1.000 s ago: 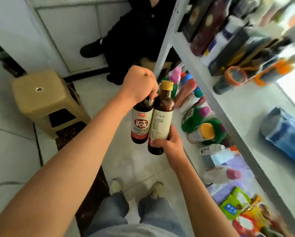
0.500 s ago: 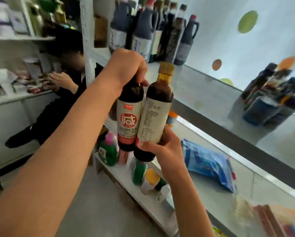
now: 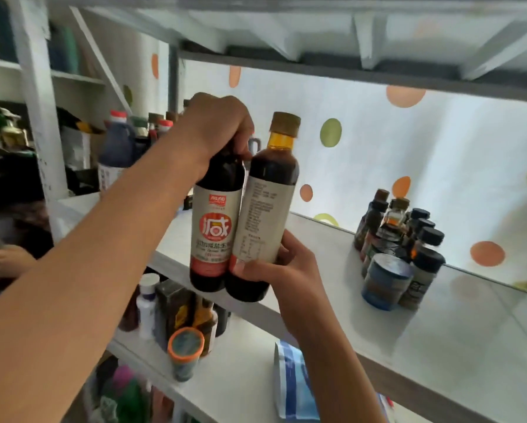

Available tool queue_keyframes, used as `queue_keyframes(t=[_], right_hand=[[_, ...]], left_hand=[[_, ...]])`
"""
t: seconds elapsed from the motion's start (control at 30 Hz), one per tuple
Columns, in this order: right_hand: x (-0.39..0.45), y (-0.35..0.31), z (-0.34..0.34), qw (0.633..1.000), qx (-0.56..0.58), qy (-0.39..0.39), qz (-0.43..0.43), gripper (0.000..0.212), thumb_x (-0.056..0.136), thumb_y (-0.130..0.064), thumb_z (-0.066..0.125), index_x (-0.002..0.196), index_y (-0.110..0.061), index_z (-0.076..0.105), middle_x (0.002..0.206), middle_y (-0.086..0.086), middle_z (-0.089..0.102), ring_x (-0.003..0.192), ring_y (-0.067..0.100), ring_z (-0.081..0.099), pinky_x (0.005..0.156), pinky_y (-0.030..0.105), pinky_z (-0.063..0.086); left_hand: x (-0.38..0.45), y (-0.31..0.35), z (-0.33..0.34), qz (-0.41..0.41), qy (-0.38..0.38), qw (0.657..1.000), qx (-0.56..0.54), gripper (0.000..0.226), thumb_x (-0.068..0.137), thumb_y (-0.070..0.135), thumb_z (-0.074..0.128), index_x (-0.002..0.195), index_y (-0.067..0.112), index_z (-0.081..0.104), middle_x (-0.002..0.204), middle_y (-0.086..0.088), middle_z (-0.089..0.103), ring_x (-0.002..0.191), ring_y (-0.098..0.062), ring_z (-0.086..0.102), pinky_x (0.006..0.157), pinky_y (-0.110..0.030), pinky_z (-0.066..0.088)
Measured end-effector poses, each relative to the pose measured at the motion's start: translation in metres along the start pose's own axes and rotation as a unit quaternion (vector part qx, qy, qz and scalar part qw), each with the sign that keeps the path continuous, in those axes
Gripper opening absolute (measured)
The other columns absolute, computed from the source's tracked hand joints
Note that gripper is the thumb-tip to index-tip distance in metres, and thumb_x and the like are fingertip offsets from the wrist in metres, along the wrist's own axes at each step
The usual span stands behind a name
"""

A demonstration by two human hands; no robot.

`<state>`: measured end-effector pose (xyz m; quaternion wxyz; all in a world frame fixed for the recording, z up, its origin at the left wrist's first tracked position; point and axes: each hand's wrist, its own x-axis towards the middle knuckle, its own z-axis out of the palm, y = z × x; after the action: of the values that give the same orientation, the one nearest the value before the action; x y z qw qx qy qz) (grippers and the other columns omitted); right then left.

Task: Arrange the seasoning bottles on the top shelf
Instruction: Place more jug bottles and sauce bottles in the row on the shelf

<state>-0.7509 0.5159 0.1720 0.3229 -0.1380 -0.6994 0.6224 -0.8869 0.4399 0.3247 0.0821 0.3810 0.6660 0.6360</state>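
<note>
— Centre of the frame: two dark seasoning bottles, upright, side by side and touching, held in front of the white shelf's (image 3: 439, 340) edge.

— The grips?

— Left hand (image 3: 216, 126) is curled over the neck of the red-label bottle (image 3: 215, 227). Right hand (image 3: 282, 270) wraps the lower body of the gold-capped bottle (image 3: 266, 209).

— Anything on the shelf?

— At right, a cluster of small dark-capped bottles (image 3: 408, 236) beside a blue-lidded jar (image 3: 384, 282); more big bottles (image 3: 118, 145) stand at upper left.

A: What sits on the white lower shelf board (image 3: 240, 366)?
B: An orange-lidded round jar (image 3: 185, 349) near its front edge, a blue-and-white plastic pouch (image 3: 292, 383) lying to the jar's right.
</note>
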Motion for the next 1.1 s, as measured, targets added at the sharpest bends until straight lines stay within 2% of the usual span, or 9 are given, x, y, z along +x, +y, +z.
queue_keyframes(t=[0.13,0.3,0.4,0.5,0.67,0.77,0.87,0.97,1.1], right_hand=[[0.037,0.003,0.001,0.998,0.010,0.056,0.027,0.067,0.059,-0.003,0.082,0.120,-0.020,0.062,0.109,0.004,0.073,0.103,0.025,0.070,0.080,0.035,0.061],[0.064,0.020,-0.001,0.990,0.016,0.122,0.063,0.065,0.068,0.008,0.079,0.122,-0.022,0.057,0.112,0.004,0.069,0.105,0.024,0.067,0.079,0.034,0.061],[0.066,0.034,0.001,0.985,0.002,0.153,0.075,0.067,0.068,0.006,0.080,0.121,-0.026,0.055,0.113,0.002,0.067,0.103,0.019,0.066,0.074,0.027,0.059],[0.065,0.044,0.002,0.982,-0.014,0.173,0.070,0.069,0.069,0.005,0.081,0.121,-0.028,0.051,0.112,0.000,0.066,0.100,0.015,0.066,0.063,0.016,0.055],[0.064,0.042,0.003,0.984,-0.040,0.158,0.067,0.068,0.073,0.005,0.079,0.123,-0.026,0.045,0.110,-0.001,0.061,0.091,0.008,0.062,0.051,0.009,0.049],[0.065,0.045,0.005,0.983,-0.078,0.162,0.041,0.065,0.076,0.002,0.078,0.123,-0.025,0.042,0.109,-0.002,0.059,0.089,0.006,0.061,0.052,0.009,0.049],[0.064,0.051,0.010,0.979,-0.119,0.167,0.018,0.067,0.078,-0.008,0.079,0.131,-0.029,0.042,0.113,-0.007,0.061,0.099,0.013,0.063,0.067,0.019,0.058],[0.063,0.054,0.012,0.980,-0.130,0.149,0.009,0.072,0.079,-0.011,0.071,0.138,-0.034,0.038,0.120,-0.008,0.062,0.107,0.016,0.064,0.083,0.035,0.061],[0.058,0.048,0.005,0.984,-0.115,0.137,0.005,0.058,0.084,-0.009,0.065,0.134,-0.034,0.046,0.116,-0.011,0.064,0.104,0.009,0.063,0.078,0.022,0.057]], left_hand=[[0.035,-0.004,0.012,0.004,-0.036,0.999,0.020,0.010,0.050,-0.005,0.045,0.044,0.002,0.047,0.049,-0.005,0.055,0.049,-0.015,0.062,0.057,-0.027,0.050],[0.073,-0.041,0.027,-0.042,-0.044,0.997,0.046,0.025,0.074,-0.006,0.054,0.053,0.008,0.051,0.040,0.004,0.053,0.050,-0.012,0.057,0.047,-0.018,0.046],[0.084,-0.045,0.036,-0.042,-0.087,0.995,-0.003,0.015,0.061,-0.009,0.049,0.052,0.003,0.050,0.050,-0.003,0.058,0.069,-0.026,0.064,0.074,-0.034,0.057],[0.083,-0.049,0.038,-0.017,-0.087,0.996,-0.016,0.019,0.066,-0.006,0.055,0.082,-0.001,0.063,0.071,-0.007,0.067,0.076,-0.023,0.069,0.082,-0.039,0.057],[0.057,-0.090,0.032,0.096,-0.007,0.993,-0.068,0.051,0.082,0.016,0.071,0.125,0.025,0.045,0.103,0.008,0.061,0.087,-0.002,0.062,0.072,-0.010,0.049],[0.029,-0.129,0.036,0.107,0.003,0.986,-0.126,0.061,0.082,0.028,0.075,0.130,0.032,0.037,0.106,0.019,0.062,0.093,0.005,0.063,0.081,-0.018,0.054],[0.005,-0.166,0.040,0.075,-0.024,0.994,-0.077,0.077,0.078,0.030,0.078,0.133,0.045,0.026,0.119,0.021,0.055,0.106,0.005,0.057,0.085,-0.016,0.053],[-0.009,-0.189,0.042,0.014,-0.032,0.998,-0.053,0.073,0.076,0.034,0.078,0.126,0.032,0.025,0.113,0.014,0.051,0.106,-0.005,0.056,0.078,-0.014,0.050],[-0.005,-0.194,0.041,-0.009,-0.030,0.998,-0.049,0.071,0.076,0.034,0.079,0.120,0.029,0.024,0.115,0.010,0.048,0.103,-0.005,0.053,0.071,-0.009,0.042]])
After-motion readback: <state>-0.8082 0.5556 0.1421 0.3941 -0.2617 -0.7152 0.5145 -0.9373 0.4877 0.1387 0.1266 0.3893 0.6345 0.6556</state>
